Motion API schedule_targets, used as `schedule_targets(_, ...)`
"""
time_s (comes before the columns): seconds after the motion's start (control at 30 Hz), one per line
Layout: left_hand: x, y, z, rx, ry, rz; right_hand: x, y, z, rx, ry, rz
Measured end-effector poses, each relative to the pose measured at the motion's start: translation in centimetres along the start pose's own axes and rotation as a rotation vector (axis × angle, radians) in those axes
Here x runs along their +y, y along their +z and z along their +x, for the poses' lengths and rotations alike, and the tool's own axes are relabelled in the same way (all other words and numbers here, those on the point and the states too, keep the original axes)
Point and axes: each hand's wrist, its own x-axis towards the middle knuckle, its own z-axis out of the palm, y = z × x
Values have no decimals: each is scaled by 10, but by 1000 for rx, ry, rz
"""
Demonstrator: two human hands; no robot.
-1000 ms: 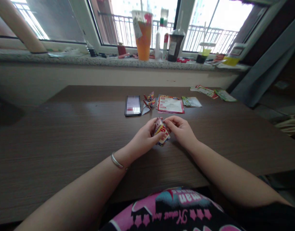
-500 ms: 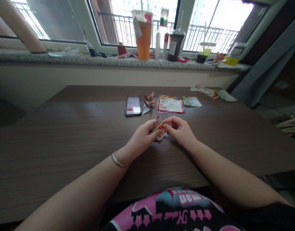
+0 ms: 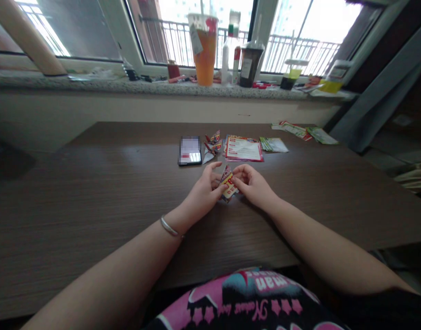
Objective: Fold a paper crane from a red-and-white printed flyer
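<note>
A small piece of folded printed paper (image 3: 228,185), red, yellow and white with a pointed top, is held between my two hands above the table. My left hand (image 3: 206,187) grips its left side with the thumb on the front, and the index finger stretches away from it. On the other side my right hand (image 3: 252,182) pinches the right edge between thumb and fingers. Just beyond the hands lie a folded paper shape (image 3: 213,144) in similar print and a stack of printed sheets (image 3: 244,149) with red borders.
A phone (image 3: 190,150) lies left of the folded shape. Green-and-white paper pieces (image 3: 274,145) and more printed strips (image 3: 296,130) lie towards the table's (image 3: 93,192) far right. On the windowsill (image 3: 103,86) stand an orange drink cup (image 3: 205,55), a dark cup (image 3: 251,64) and bottles.
My left index finger has lifted off the folded paper and now points forward. The paper has turned slightly, while my right hand keeps its pinch with little movement.
</note>
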Motion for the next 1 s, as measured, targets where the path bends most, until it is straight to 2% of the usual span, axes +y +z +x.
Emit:
schedule_targets(0.13, -3, -5, 3, -21, 64, 263, 5, -4, 2, 29, -38, -191)
schedule_targets(0.3, -7, -13, 4, -138, 292, 701, 4, -8, 6, 30, -17, -508)
schedule_targets(0.5, 8, -9, -6, -307, 368, 1152, 9, -11, 11, 19, -53, -684)
schedule_targets(0.63, 14, -6, -13, -353, 418, 1234, 14, -12, 15, 24, -115, -801)
schedule_targets(0.8, 9, -6, -16, -373, 438, 1229, 11, -12, 16, 19, -171, -1009)
schedule_targets(1.0, 4, -7, -17, -415, 414, 1258, 3, -6, 11, 23, -144, -1141)
